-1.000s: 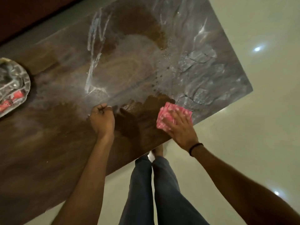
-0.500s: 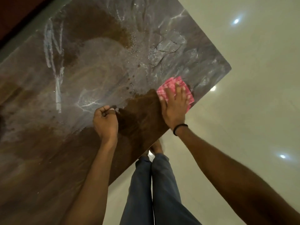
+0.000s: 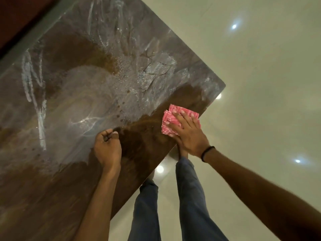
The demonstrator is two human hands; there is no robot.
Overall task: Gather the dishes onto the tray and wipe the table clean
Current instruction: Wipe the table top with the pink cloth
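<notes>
A folded pink checked cloth (image 3: 169,117) lies on the dark brown table (image 3: 73,94) near its right front edge. My right hand (image 3: 188,132) presses flat on the cloth with fingers spread and straight. My left hand (image 3: 107,148) rests on the tabletop as a fist, fingers curled with nothing in them, left of the cloth. Wet streaks and droplets (image 3: 139,75) cover the far part of the table; a darker wiped band runs along the edge by the cloth. No tray or dishes are in view.
The table's right corner (image 3: 223,86) juts over a glossy pale floor (image 3: 260,84) with light reflections. My legs in blue trousers (image 3: 189,197) stand just off the table's front edge. A dark reddish wall runs along the top left.
My right hand slid the cloth out toward the right corner and has now drawn it back a little along the edge. The tray has left the view. My left fist stayed in place.
</notes>
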